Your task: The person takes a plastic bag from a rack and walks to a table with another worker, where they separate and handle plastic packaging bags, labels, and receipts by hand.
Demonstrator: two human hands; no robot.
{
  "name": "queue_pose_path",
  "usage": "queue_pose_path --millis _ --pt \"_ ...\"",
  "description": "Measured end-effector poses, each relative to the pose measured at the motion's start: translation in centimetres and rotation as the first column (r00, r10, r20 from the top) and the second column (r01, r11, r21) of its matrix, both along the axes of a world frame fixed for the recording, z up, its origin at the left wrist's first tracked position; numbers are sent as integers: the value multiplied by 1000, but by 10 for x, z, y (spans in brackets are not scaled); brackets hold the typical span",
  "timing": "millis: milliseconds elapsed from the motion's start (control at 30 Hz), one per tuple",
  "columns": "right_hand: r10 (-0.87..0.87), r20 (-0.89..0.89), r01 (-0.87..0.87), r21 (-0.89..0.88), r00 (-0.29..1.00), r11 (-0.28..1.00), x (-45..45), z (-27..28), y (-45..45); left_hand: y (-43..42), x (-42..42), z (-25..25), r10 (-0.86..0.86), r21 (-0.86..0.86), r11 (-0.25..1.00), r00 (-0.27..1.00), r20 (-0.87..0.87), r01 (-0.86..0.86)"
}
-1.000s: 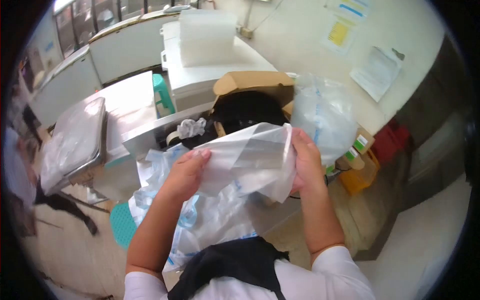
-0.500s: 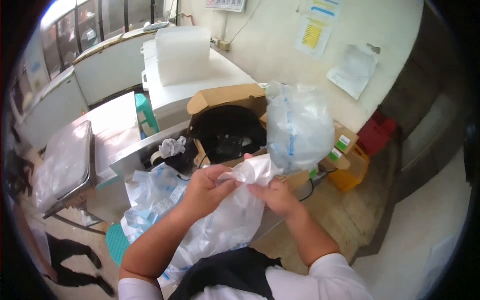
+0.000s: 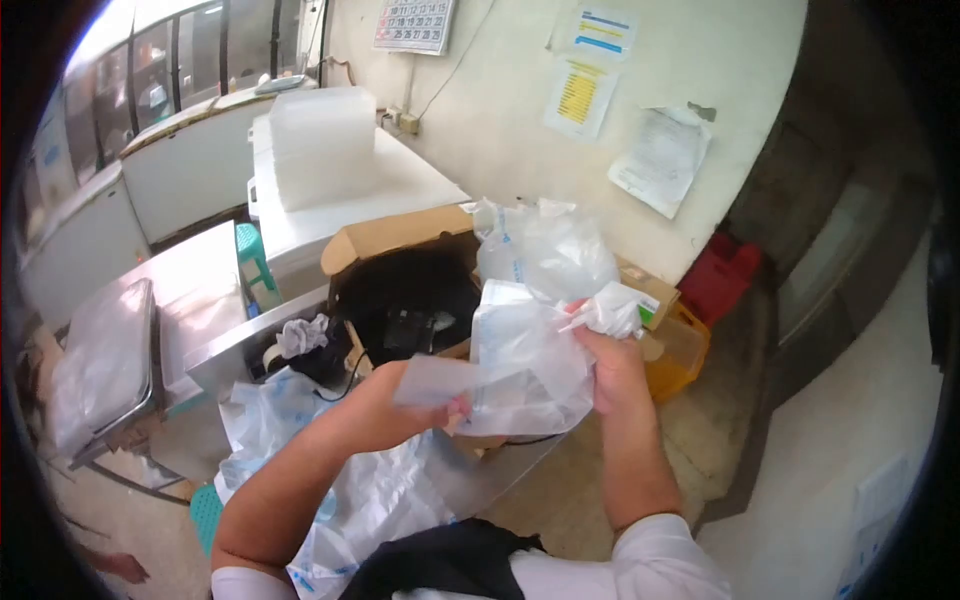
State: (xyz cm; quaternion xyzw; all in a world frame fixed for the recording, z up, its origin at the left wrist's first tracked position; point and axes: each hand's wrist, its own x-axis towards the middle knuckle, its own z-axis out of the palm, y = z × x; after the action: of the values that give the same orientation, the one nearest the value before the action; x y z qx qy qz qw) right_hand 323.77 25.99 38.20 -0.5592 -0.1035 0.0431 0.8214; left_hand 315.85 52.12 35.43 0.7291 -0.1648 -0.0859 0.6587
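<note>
A clear plastic bag (image 3: 530,365) hangs spread between my two hands. My left hand (image 3: 395,405) pinches its lower left side, where a flap of film sticks out over the fingers. On the right, my right hand (image 3: 610,365) is closed on the bag's upper side and on a bunched white plastic wad (image 3: 608,310). Behind it stands a puffed clear bag (image 3: 550,245) with blue print. More crumpled printed plastic bags (image 3: 385,500) lie below my hands, over the table's front. An open cardboard box (image 3: 400,235) with a black lining sits beyond my left hand.
A metal tray wrapped in plastic (image 3: 105,365) rests on a side table at left. Behind are a white chest (image 3: 420,185) and a translucent bin (image 3: 325,140). A yellow crate (image 3: 680,355) and red object (image 3: 722,275) are at right. Another person's hand (image 3: 125,567) shows at lower left.
My hands have moved apart from their bunched-up hold, and the clear bag now hangs open between them. The view has shifted right, and the person at left has mostly left it.
</note>
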Motion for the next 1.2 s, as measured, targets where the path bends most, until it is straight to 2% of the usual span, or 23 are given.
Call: queue_pose_path --millis 33,67,167,233,300,333,367,400,433,467,533,567,600,633,667,700,733,833,967,1100,1133,1167,1200 --pt "-18 20 17 29 1000 999 5 1 -4 0 4 -2 -18 -33 999 998 -56 16" --pt "-28 17 27 20 999 999 8 2 -7 5 12 -10 -43 91 995 997 -62 49" --pt "-110 55 111 -28 992 993 17 10 -12 -7 20 -15 -27 -207 978 998 -59 14" --pt "-234 157 247 -69 959 966 33 29 -24 -13 34 -3 161 27 986 973 164 -167" --pt "-317 113 309 84 942 947 59 66 -47 -20 51 23 261 196 896 830 493 -398" --pt "-105 222 66 176 969 982 87 79 -78 -25 63 37 248 224 829 697 673 -512" --pt "-83 292 7 252 953 968 105 94 -80 -35 72 53 253 191 751 542 801 -632" --pt "-60 361 -64 323 931 944 124 109 -82 -44 86 66 223 223 720 524 822 -657" --pt "-217 359 56 409 908 911 127 129 -57 -48 99 77 191 254 688 507 841 -680" --pt "-371 343 171 493 863 853 128 139 -37 -46 114 82 135 356 649 562 816 -673" --pt "-466 412 374 286 783 882 148 124 -12 -45 141 85 31 546 550 669 743 -632" --pt "-372 475 405 36 798 914 159 108 -7 -45 144 87 -1 566 535 670 742 -627" --pt "-263 537 428 -210 802 879 171 92 -3 -43 146 87 -34 588 518 672 740 -621" --pt "-12 511 351 -572 859 741 163 82 5 -42 146 87 -68 611 500 676 734 -614" --pt "389 229 117 -950 892 291 162 90 13 -43 145 87 -41 590 501 664 747 -633" --pt "545 -234 -58 -946 805 -319 150 104 25 -46 138 87 -16 573 504 656 755 -647" --pt "550 -206 -18 -945 809 -327 156 85 23 -49 133 87 9 556 509 650 760 -657" --pt "540 -206 -37 -951 816 -307 177 59 32 -48 126 85 -115 539 492 563 818 -683" --pt "545 -180 -79 -976 819 -204 196 48 36 -44 117 71 -165 498 557 500 850 -664" --pt "543 -111 -142 -990 833 15 221 57 27 -30 120 64 -82 561 523 618 782 -641" --pt "532 -82 -151 -985 843 88 222 61 25 -22 119 63 -58 525 543 594 802 -656" --pt "517 -38 -141 -977 855 162 221 68 24 -19 110 67 -2 575 522 673 739 -630" --pt "504 24 -108 -967 864 231 219 73 21 -13 103 65 5 547 543 654 756 -637"
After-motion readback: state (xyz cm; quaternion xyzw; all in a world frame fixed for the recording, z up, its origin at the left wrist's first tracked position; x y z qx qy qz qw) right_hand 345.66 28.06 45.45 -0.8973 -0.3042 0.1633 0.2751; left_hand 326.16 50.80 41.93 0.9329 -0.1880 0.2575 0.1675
